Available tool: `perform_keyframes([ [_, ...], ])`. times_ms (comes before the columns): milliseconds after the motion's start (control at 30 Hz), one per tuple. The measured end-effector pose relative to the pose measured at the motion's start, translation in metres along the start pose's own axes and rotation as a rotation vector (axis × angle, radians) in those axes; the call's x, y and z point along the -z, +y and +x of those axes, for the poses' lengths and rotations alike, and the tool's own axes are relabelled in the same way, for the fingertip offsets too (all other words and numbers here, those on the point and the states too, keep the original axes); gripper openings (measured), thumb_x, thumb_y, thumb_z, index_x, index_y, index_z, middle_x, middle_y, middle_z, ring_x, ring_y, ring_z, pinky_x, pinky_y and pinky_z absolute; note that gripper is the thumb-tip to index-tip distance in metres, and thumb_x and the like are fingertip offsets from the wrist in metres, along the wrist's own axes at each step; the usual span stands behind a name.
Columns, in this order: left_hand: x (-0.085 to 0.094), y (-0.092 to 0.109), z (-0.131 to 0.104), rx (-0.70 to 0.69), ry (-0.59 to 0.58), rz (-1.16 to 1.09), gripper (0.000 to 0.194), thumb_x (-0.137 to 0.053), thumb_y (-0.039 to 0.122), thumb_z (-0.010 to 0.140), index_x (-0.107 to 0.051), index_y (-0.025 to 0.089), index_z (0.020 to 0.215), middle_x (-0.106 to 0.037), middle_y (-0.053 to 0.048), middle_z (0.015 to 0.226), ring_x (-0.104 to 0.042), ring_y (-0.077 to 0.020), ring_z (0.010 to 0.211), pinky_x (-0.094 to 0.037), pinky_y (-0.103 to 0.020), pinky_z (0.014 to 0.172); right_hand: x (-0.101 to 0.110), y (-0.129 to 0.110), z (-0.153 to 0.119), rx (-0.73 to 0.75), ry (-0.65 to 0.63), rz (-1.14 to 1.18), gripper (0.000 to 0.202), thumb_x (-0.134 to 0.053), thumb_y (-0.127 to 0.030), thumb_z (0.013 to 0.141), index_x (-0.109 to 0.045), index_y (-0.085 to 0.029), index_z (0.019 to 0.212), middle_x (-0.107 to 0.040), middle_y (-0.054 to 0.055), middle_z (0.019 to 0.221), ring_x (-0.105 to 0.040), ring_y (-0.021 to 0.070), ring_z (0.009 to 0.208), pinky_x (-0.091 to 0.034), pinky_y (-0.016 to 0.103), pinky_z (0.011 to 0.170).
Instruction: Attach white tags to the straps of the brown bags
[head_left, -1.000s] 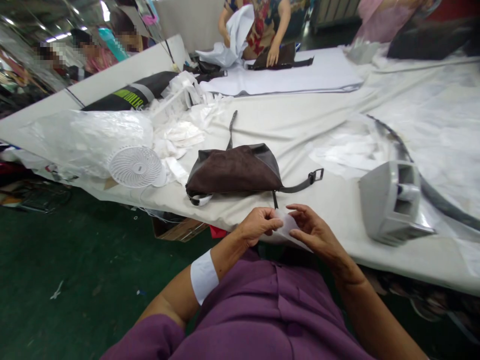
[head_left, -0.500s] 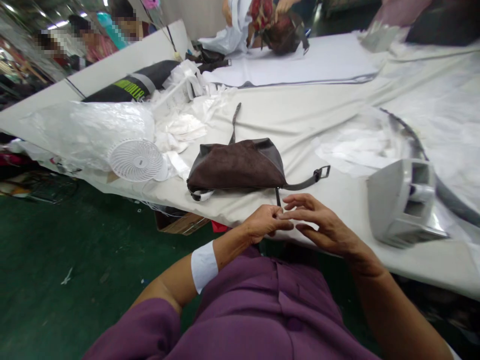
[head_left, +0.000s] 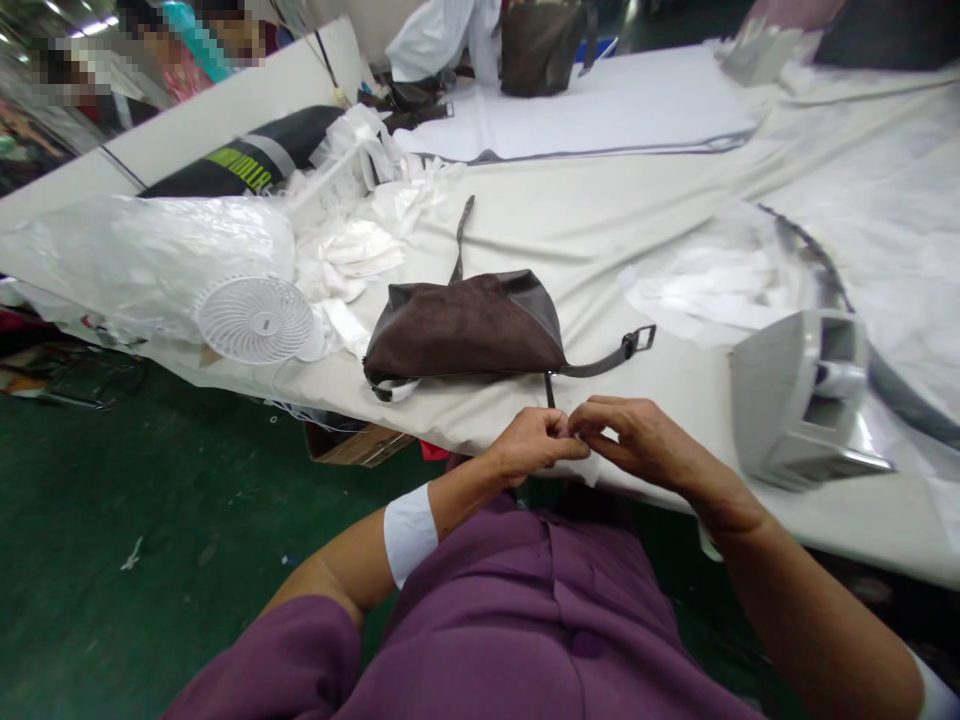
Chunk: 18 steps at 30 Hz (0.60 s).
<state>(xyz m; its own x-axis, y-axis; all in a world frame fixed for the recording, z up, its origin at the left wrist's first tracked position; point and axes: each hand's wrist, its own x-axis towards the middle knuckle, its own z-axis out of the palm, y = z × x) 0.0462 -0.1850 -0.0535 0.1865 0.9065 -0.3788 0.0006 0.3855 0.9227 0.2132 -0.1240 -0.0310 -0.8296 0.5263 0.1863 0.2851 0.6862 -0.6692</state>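
Observation:
A dark brown bag point(head_left: 465, 325) lies on the cloth-covered table in front of me. A short narrow dark strap point(head_left: 551, 390) runs from its near right corner down to my left hand point(head_left: 531, 442), whose thumb and fingers are pinched at its end. My right hand point(head_left: 637, 440) is also closed in a pinch, with its fingertips against those of the left. What the right fingertips hold is hidden. A small white piece point(head_left: 589, 470) shows below them. To the right of the bag, a buckled strap point(head_left: 607, 362) stretches over the cloth.
A white fan point(head_left: 259, 320) and clear plastic sheeting point(head_left: 150, 240) are on the left. At right stands a grey tape dispenser point(head_left: 787, 400) near the table's front edge. Crumpled white paper point(head_left: 712, 275) lies behind it. Another brown bag point(head_left: 541, 50) stands at the back.
My right hand's spread fingers have closed into a pinch and met my left fingertips. At the back, another person's hands have gone from the other bag, which now stands upright.

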Motion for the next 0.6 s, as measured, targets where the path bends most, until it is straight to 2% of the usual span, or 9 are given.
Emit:
perform_keyframes([
  [133, 0.005, -0.001, 0.003, 0.080, -0.029, -0.128, 0.019, -0.061, 0.031, 0.069, -0.051, 0.015, 0.065, -0.053, 0.001, 0.057, -0.042, -0.0054, 0.046, -0.033, -0.019, 0.046, -0.003, 0.007, -0.003, -0.038, 0.107, 0.060, 0.016, -0.050, -0.016, 0.084, -0.065, -0.020, 0.086, -0.067, 0.005, 0.082, -0.063, 0.0156, 0.074, -0.048, 0.026, 0.068],
  [300, 0.010, 0.000, 0.005, 0.196, -0.147, -0.263, 0.015, -0.061, 0.026, 0.066, -0.056, 0.013, 0.072, -0.060, -0.003, 0.060, -0.043, -0.0052, 0.043, -0.033, -0.019, 0.044, -0.006, 0.015, -0.009, -0.115, 0.129, 0.235, 0.016, -0.053, -0.022, 0.084, -0.068, -0.020, 0.089, -0.069, 0.005, 0.085, -0.064, 0.0173, 0.078, -0.050, 0.028, 0.072],
  [433, 0.009, 0.004, 0.002, 0.213, -0.187, -0.270, 0.019, -0.065, 0.025, 0.060, -0.050, 0.015, 0.065, -0.054, 0.001, 0.055, -0.041, -0.0045, 0.043, -0.030, -0.017, 0.042, -0.004, 0.014, -0.012, -0.127, 0.103, 0.364, 0.017, -0.054, -0.025, 0.086, -0.069, -0.019, 0.090, -0.067, 0.005, 0.083, -0.064, 0.0174, 0.078, -0.050, 0.027, 0.070],
  [600, 0.004, 0.004, -0.001, 0.158, -0.163, -0.256, 0.025, -0.066, 0.021, 0.057, -0.042, 0.018, 0.061, -0.040, 0.007, 0.051, -0.033, -0.0030, 0.042, -0.023, -0.017, 0.039, 0.006, 0.004, -0.010, -0.012, -0.026, 0.184, 0.020, -0.049, -0.018, 0.086, -0.066, -0.020, 0.097, -0.064, 0.006, 0.090, -0.061, 0.0163, 0.081, -0.048, 0.026, 0.073],
])
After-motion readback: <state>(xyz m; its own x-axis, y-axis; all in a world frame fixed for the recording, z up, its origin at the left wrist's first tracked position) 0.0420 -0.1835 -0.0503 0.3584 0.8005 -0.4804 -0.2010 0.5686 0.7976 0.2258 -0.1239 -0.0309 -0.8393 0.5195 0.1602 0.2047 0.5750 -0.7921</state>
